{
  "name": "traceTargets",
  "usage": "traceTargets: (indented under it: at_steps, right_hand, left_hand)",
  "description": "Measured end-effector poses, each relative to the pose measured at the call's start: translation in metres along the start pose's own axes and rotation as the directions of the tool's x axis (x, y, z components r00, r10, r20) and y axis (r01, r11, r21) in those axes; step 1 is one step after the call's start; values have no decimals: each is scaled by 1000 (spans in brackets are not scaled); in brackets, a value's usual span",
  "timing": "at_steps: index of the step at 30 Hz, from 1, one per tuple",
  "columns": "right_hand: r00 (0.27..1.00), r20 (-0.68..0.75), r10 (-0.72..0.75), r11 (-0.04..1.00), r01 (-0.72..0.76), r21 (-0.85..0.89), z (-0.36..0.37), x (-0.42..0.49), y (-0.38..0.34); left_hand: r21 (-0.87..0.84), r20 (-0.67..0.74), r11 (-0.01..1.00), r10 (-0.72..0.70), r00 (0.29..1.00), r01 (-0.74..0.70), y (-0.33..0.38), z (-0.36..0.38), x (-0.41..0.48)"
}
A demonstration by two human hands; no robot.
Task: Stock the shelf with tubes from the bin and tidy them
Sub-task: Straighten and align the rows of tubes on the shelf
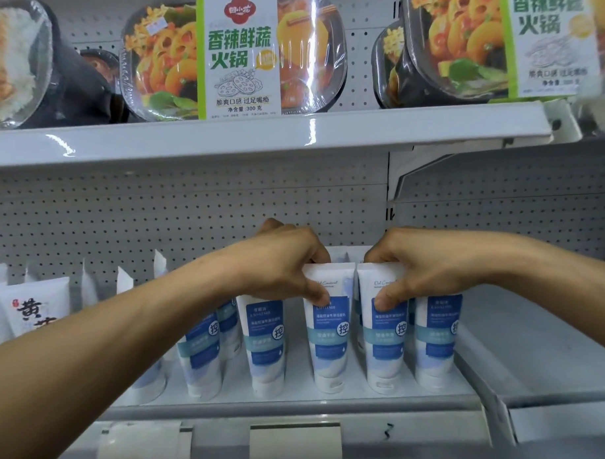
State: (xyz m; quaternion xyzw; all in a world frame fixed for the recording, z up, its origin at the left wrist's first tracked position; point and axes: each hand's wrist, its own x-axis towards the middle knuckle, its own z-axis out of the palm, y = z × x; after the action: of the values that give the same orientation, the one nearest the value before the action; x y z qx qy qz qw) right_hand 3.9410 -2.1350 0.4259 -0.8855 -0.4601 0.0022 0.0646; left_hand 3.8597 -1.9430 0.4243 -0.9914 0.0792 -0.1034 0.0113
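Several white-and-blue tubes stand cap-down in a row on the lower shelf [288, 398]. My left hand [279, 263] pinches the flat top of one front tube [328, 333], thumb on its label. Beside it, my right hand [416, 264] grips the top of the neighbouring tube [383, 338] the same way. Both held tubes stand upright and touch the shelf. More tubes of the same kind stand to the left [266, 344], to the right [436, 337] and behind. No bin is in view.
White tubes with black characters [34, 309] stand at the far left of the same shelf. The upper shelf [263, 138] carries wrapped hotpot meal boxes [231, 55]. A pegboard back wall [123, 216] closes the shelf. A bare shelf section [530, 340] lies to the right.
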Motion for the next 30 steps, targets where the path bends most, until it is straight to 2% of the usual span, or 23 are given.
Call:
traceTargets:
  at_steps: [14,18,21,23,25,28,30]
  right_hand:
    - [1000,0,13,1000,-13,-12,-1,0,-1]
    - [1000,-7,-27,999,27,33,-2,2,0]
    - [995,-83,-62,990,71,121,-9,2,0]
    - [983,-173,-64,976,97,193,-16,6,-1]
    - [964,-255,-72,962,135,238,-20,13,-2]
    - [944,-316,-95,979,147,144,-23,31,-6]
    - [964,-255,-80,990,107,93,-23,44,-11]
  left_hand:
    - [-56,70,997,-42,997,46,2,-2,-1]
    - [-97,92,994,-39,995,48,-1,-6,0]
    - [-241,6,971,-12,1000,13,-13,-21,-3]
    - [-264,-92,964,-2,996,-22,-29,-33,-6]
    - [-267,-131,964,-25,991,-11,-47,-42,-9]
    - [-191,-13,979,-75,997,71,-69,-46,-8]
    - [-112,111,988,-97,989,110,-77,-44,-4]
